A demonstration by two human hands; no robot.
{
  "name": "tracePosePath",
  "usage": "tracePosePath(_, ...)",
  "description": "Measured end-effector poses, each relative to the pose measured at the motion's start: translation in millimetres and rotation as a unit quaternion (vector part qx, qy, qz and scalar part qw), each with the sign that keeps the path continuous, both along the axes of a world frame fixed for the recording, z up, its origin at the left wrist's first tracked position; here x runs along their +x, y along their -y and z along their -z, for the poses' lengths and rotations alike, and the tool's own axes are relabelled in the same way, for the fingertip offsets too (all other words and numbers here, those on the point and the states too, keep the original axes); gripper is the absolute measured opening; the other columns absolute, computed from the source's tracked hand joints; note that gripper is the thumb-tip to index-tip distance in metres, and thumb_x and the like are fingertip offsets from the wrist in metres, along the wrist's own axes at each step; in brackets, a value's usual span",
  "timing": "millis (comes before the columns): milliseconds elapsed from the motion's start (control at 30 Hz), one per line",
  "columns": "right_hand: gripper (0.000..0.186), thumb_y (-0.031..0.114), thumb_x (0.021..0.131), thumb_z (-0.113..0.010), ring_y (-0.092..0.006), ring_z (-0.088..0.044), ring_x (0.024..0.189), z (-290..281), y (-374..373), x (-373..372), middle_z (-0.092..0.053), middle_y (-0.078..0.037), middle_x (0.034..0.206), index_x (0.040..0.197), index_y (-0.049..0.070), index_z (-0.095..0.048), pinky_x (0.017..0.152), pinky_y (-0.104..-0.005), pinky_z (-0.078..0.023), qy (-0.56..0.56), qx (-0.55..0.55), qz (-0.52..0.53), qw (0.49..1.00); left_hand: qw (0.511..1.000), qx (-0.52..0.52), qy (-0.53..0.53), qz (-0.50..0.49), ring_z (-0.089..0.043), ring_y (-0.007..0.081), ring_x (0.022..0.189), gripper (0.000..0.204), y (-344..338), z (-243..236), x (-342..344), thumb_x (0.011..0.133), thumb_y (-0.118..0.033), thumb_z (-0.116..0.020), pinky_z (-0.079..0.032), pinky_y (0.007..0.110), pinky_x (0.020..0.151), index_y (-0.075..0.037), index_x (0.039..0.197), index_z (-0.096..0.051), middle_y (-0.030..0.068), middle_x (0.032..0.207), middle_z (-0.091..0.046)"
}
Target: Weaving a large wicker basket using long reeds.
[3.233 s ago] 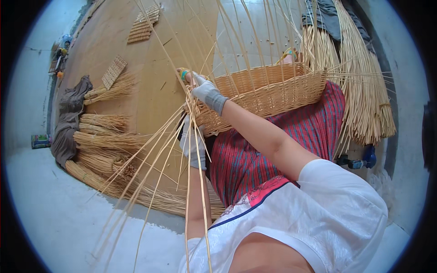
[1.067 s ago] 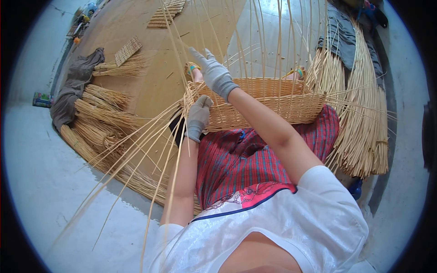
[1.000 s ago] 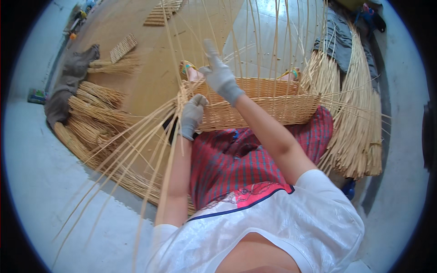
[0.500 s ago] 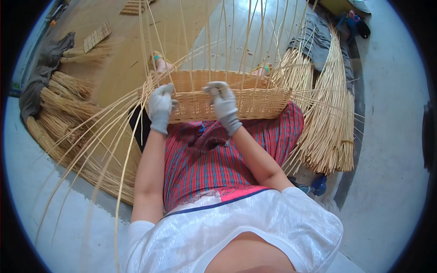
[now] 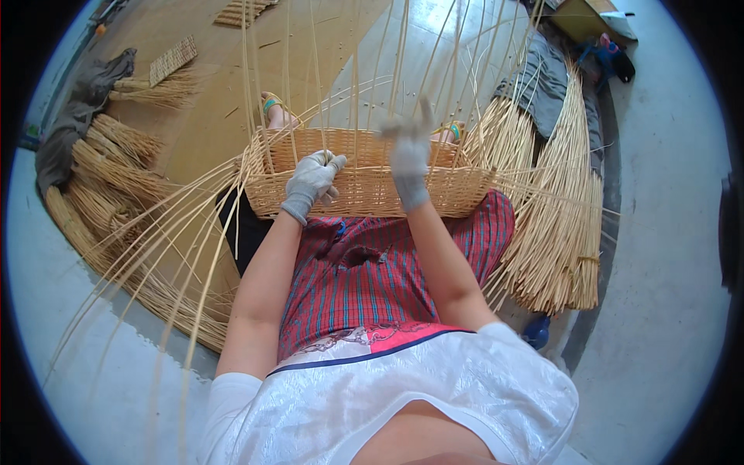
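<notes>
A half-woven wicker basket (image 5: 372, 198), oblong and pale tan, lies across my lap. Thin upright stakes rise from its rim, and loose strands fan out past both ends. My left hand (image 5: 314, 182), in a grey-white work glove, is closed on the near rim left of the middle, thumb and fingers pinching at the base of a stake. Right of it, my gloved right hand (image 5: 411, 155) is raised over the near wall among the stakes. Its fingers are blurred but look stretched and apart, and no strand shows plainly in them.
Bundles of cane (image 5: 558, 232) lie on grey cloth to the right. More bundles (image 5: 116, 186) and a woven piece (image 5: 173, 60) lie on the left. Long loose strands (image 5: 155, 271) spread over the floor at the left. A blue object (image 5: 536, 332) sits by my right side.
My left hand has slid right along the near rim toward the middle. My right hand has lifted from the rim and moved right, its fingers now stretched upward.
</notes>
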State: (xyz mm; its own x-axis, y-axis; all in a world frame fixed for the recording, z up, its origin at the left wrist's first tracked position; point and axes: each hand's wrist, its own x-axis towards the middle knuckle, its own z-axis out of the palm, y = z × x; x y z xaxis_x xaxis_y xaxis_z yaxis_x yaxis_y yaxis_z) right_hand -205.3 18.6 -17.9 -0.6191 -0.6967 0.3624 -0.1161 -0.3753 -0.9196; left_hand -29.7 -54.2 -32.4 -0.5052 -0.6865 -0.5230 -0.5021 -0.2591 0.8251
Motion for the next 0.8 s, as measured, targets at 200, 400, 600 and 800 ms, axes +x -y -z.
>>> tracePosePath(200, 0.018, 0.021, 0.115, -0.044, -0.0203, -0.076, 0.095, 41, -95, 5, -0.072, -0.01, 0.097, 0.128, 0.01, -0.049, 0.057, -0.0274, -0.058, 0.134, 0.123, 0.006, 0.983, 0.973, 0.031, -0.151, -0.171, -0.064, 0.0166, 0.047, 0.037, -17, 4, -26, 0.098, -0.036, -0.076, -0.049, 0.032, 0.038, -0.003, 0.11, -0.066, 0.0103, 0.083, -0.07)
tracePosePath(400, 0.016, 0.015, 0.11, -0.054, -0.0192, -0.074, 0.097, 8, -83, 10, -0.075, -0.011, 0.108, 0.124, 0.009, -0.059, 0.052, -0.023, -0.054, 0.094, 0.049, -0.093, 0.99, 0.979, 0.018, -0.088, -0.182, -0.055, 0.0149, 0.038, 0.046, -21, 1, -33, 0.093, -0.041, -0.081, -0.045, 0.033, 0.033, -0.002, 0.107, -0.062, 0.0098, 0.08, -0.068)
tracePosePath(600, 0.019, 0.002, 0.102, -0.065, -0.0176, -0.074, 0.107, 49, -123, -43, -0.074, -0.008, 0.119, 0.12, 0.007, -0.061, 0.065, -0.0221, -0.056, 0.284, 0.141, 0.138, 0.938, 0.938, -0.266, -0.181, -0.129, -0.073, 0.0223, 0.073, 0.045, -25, -4, -56, 0.103, -0.038, -0.067, -0.058, 0.035, 0.061, -0.005, 0.131, -0.057, 0.0164, 0.105, -0.074)
tracePosePath(800, 0.059, -0.002, 0.103, -0.055, -0.0252, -0.071, 0.11, 4, -33, -62, -0.07, -0.017, 0.126, 0.159, 0.01, -0.039, 0.091, -0.0382, -0.06, -0.338, 0.072, 0.065, 0.936, 0.956, -0.241, 0.125, 0.11, -0.071, 0.028, 0.06, 0.037, -49, 0, -98, 0.107, -0.043, -0.056, -0.057, 0.04, 0.062, -0.007, 0.113, -0.062, 0.0169, 0.094, -0.074)
